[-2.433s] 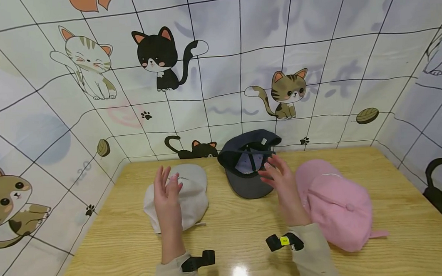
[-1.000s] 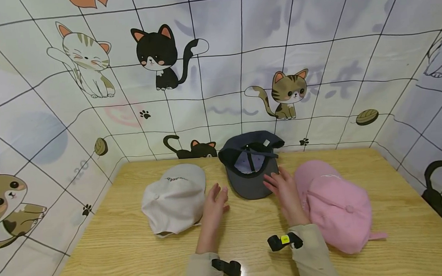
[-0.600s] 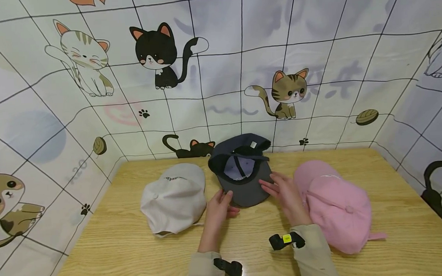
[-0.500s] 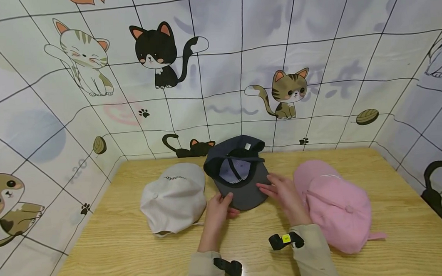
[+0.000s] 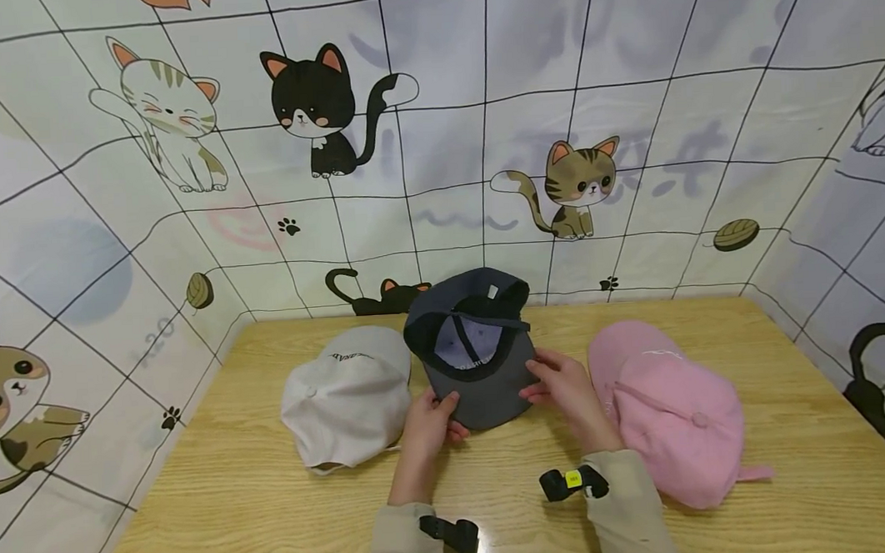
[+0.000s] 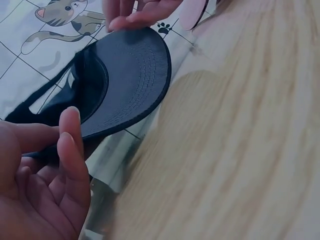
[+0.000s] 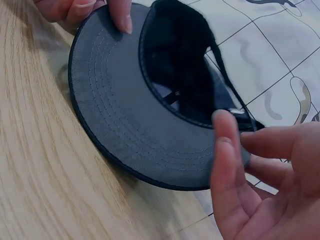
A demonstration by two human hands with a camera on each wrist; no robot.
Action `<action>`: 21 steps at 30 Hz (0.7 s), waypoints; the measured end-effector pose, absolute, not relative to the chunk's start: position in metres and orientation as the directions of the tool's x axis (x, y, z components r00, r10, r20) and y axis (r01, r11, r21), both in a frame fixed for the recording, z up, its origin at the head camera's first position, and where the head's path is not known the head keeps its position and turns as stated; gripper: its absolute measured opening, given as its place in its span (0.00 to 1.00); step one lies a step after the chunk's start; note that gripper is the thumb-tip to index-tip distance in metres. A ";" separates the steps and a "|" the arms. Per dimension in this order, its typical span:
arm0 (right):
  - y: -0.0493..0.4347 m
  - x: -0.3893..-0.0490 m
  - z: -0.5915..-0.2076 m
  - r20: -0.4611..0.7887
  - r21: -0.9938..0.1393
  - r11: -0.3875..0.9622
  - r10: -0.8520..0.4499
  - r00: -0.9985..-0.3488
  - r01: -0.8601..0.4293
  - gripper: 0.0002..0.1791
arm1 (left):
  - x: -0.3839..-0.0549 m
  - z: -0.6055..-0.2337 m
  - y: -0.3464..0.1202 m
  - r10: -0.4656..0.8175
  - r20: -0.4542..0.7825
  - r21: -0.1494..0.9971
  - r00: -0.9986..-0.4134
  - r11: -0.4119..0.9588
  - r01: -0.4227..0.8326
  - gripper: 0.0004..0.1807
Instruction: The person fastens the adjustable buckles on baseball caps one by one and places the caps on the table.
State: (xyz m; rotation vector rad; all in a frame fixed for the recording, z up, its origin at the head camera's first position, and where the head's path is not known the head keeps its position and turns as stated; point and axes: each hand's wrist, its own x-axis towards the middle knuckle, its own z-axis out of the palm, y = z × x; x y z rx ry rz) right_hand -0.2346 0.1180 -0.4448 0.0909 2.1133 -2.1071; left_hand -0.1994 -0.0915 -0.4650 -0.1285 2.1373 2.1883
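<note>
A dark navy baseball cap [image 5: 486,399] lies upside down between my hands, its grey brim towards me and its inside showing. My left hand [image 5: 425,423] pinches the brim's left edge, thumb on the upward face and fingers beneath. On the opposite edge, my right hand [image 5: 568,387] holds the brim between thumb and fingers. The right wrist view shows the stitched brim [image 7: 120,115] tilted up from the wood, with the left thumb pressed on it. Close by my left hand is a light grey cap [image 5: 351,398]; a pink cap [image 5: 678,414] lies beside my right wrist.
All three caps are on a light wooden table [image 5: 275,527]. Behind it and at both sides hangs a white gridded cloth [image 5: 451,159] printed with cartoon cats. The pink cap's strap [image 5: 756,473] sticks out to the right.
My left hand has come from over the grey cap to the navy cap's brim. The navy cap has shifted left and nearer me, and my right hand has taken hold of its edge.
</note>
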 end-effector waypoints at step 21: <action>0.122 -0.236 -0.441 -0.013 -0.985 0.173 0.017 -1.000 0.016 0.16 | -0.201 -0.461 -0.096 -0.050 -0.071 0.997 -0.996 0.019 -0.072 0.12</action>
